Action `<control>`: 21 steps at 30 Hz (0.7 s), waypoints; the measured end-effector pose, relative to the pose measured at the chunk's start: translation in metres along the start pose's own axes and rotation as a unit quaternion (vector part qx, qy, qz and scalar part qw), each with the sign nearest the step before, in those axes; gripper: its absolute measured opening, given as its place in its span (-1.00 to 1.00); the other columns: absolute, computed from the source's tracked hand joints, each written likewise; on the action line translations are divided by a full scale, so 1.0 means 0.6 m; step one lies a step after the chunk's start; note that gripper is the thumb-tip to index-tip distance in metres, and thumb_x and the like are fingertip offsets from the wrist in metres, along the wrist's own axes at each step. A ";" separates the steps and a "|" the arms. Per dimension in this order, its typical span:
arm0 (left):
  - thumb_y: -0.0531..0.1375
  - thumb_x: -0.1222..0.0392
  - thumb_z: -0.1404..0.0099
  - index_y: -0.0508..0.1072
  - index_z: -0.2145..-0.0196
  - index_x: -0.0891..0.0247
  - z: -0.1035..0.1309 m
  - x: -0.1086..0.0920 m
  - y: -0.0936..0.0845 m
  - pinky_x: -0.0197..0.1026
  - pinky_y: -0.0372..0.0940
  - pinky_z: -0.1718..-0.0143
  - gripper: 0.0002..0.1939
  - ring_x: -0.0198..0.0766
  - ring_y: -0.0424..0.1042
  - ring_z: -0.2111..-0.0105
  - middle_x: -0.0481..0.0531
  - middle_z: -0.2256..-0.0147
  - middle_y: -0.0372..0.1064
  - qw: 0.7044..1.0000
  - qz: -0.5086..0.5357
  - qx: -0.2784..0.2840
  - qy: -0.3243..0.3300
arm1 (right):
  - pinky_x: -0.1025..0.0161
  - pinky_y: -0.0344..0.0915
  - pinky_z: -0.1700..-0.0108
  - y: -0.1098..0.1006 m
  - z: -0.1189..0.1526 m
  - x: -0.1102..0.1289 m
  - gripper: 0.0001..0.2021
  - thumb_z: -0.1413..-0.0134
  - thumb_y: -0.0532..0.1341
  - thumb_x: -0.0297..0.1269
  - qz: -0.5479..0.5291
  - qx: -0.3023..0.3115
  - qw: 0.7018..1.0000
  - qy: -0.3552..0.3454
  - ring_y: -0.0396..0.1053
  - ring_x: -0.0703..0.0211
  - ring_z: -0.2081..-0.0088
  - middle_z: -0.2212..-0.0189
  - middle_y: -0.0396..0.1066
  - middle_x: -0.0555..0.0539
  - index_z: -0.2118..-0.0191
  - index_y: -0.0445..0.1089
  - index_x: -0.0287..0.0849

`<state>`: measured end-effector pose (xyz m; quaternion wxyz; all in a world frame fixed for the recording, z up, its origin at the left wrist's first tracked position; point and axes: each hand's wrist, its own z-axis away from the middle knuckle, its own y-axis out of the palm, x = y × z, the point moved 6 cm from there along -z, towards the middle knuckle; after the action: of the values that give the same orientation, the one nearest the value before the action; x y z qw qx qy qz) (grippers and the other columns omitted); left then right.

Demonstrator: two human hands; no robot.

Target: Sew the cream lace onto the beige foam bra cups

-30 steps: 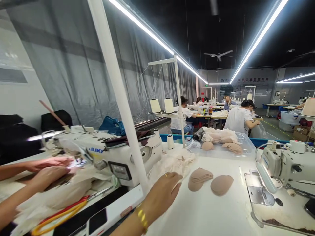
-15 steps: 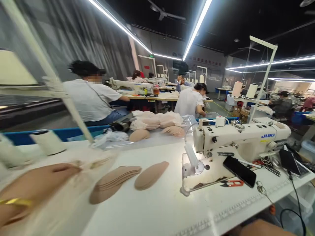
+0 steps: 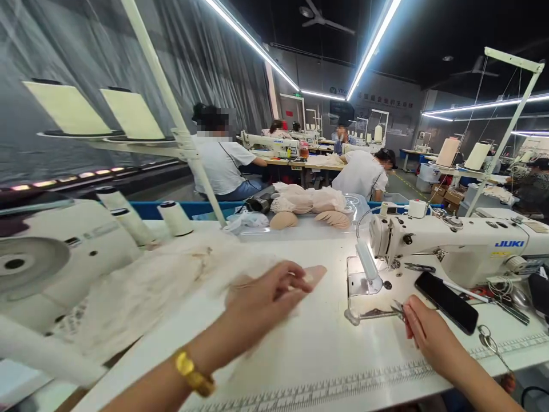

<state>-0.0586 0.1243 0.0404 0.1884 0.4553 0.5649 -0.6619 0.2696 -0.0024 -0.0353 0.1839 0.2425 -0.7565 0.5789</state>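
My left hand [image 3: 268, 289] is over the table's middle, fingers curled and pressed together above a flat beige pad [image 3: 318, 273]; whatever lies between the fingertips is too small to name. Another beige pad [image 3: 237, 289] is partly covered behind the hand. Sheer, pale lace fabric [image 3: 150, 280] spreads blurred to the left. To the right, my right hand [image 3: 422, 326] is closed around small thread snips [image 3: 398, 309], their blades pointing left near the sewing machine's [image 3: 454, 237] metal plate.
Beige pads [image 3: 283, 220] and white lace cups [image 3: 309, 198] sit on a clear plastic tray [image 3: 295, 234] at the back. A black phone [image 3: 446, 301] and scissors [image 3: 489, 339] lie at right. Thread cones [image 3: 175, 218] stand at left. People in white shirts sit beyond.
The view has turned left. My left hand has moved away from the lace fabric, rightward to the pads. My right hand has come up onto the table and taken hold of the snips.
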 end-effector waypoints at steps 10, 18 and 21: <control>0.21 -0.01 -0.20 0.12 -0.43 0.26 0.060 -0.014 0.172 -0.18 0.20 0.28 -0.12 -0.23 0.19 0.37 -0.14 0.35 0.14 0.971 0.140 0.193 -0.007 | 0.21 0.00 0.37 0.073 0.001 0.181 -0.83 -0.28 0.32 -0.42 0.197 -0.105 0.946 -0.234 0.36 0.14 0.48 0.46 0.47 0.03 0.27 0.31 -0.06; 0.18 0.13 -0.18 0.26 -0.42 0.05 0.059 0.010 0.101 -0.14 0.36 0.21 -0.18 -0.16 0.43 0.31 0.03 0.00 0.56 0.981 -0.023 0.191 0.027 | 0.19 0.00 0.41 0.077 0.014 0.148 -0.84 -0.28 0.28 -0.44 0.244 -0.070 0.941 -0.222 0.39 0.14 0.51 0.49 0.45 0.06 0.28 0.32 -0.06; 0.16 -0.14 -0.27 0.50 -0.23 0.02 0.051 0.011 -0.023 0.02 0.35 -0.01 -0.39 0.14 0.49 -0.04 0.10 -0.13 0.55 0.972 -0.207 -0.055 0.091 | 0.17 0.08 0.41 0.026 0.023 0.081 -0.87 -0.28 0.30 -0.41 0.302 -0.063 0.937 -0.165 0.42 0.09 0.52 0.51 0.46 0.04 0.27 0.37 -0.07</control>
<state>-0.0844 0.1021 0.0413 0.0199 0.3754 0.6976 -0.6100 0.2209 -0.0201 -0.0238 -0.1117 0.0829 -0.8486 0.5104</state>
